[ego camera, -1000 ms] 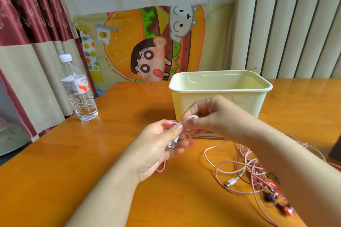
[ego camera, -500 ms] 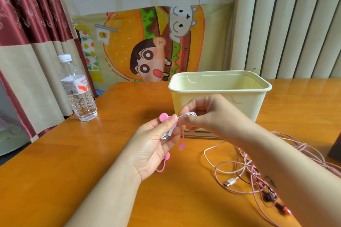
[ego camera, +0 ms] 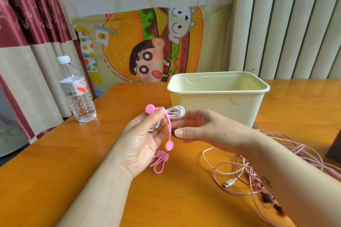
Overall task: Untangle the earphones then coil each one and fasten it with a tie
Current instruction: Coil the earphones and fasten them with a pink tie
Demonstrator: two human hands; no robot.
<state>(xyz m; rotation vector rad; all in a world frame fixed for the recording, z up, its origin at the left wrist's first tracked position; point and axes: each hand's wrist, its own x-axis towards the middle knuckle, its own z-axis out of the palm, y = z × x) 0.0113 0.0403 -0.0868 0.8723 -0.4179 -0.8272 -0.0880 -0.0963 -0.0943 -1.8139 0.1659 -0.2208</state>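
Two bare hands met over an orange wooden table point(ego camera: 55, 162), seen from the wearer's head. The left hand point(ego camera: 145, 140), palm up, gripped a coil point(ego camera: 177, 113) of white earphone cable between thumb and curled fingers. A pink tie point(ego camera: 168, 129) was pinned under that thumb: one round end stuck up above the thumb, the strap crossed the coil, and the other round end dangled free below the fingers. The right hand point(ego camera: 204, 129) reached in from the right with fingers nearly straight and loose, holding nothing. Its fingertips lay just beside the coil's right end, and whether they touched it could not be made out. Under the left hand, spare ties point(ego camera: 159, 160), also pink, lay bunched on the table. To the right, partly hidden by the right forearm, a tangle point(ego camera: 251, 186) of pink earphone cables sprawled on the table, with a white plug point(ego camera: 229, 183) at its near left edge. A cream tub point(ego camera: 217, 105) stood open just behind the hands. A capped bottle point(ego camera: 77, 96) stood upright near the table's far left edge. A red curtain point(ego camera: 27, 14) and a cartoon cloth point(ego camera: 147, 46) hung behind
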